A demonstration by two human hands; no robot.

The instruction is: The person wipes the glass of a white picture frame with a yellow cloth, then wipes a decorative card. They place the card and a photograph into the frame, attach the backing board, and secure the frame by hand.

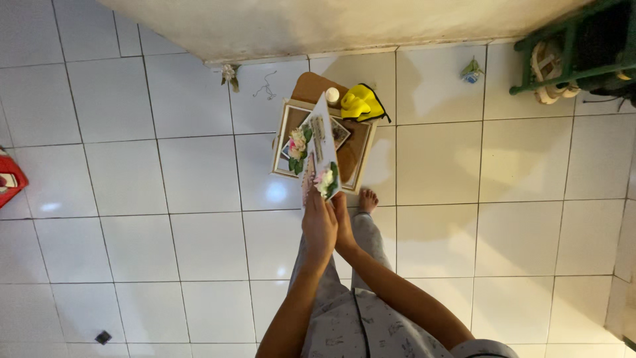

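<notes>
At frame centre, left hand (320, 225) and right hand (342, 222), fingers closed, together grip the lower edge of a flowered card (319, 152), held above a wooden frame (281, 142) on the tiled floor (132, 199); yellow cloth (361, 103) just beside frame

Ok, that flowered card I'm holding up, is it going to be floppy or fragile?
The flowered card looks fairly stiff: both the left hand and right hand grip only its bottom edge, yet it stands straight. It is probably light. The raised paper flowers likely crush easily.
</notes>
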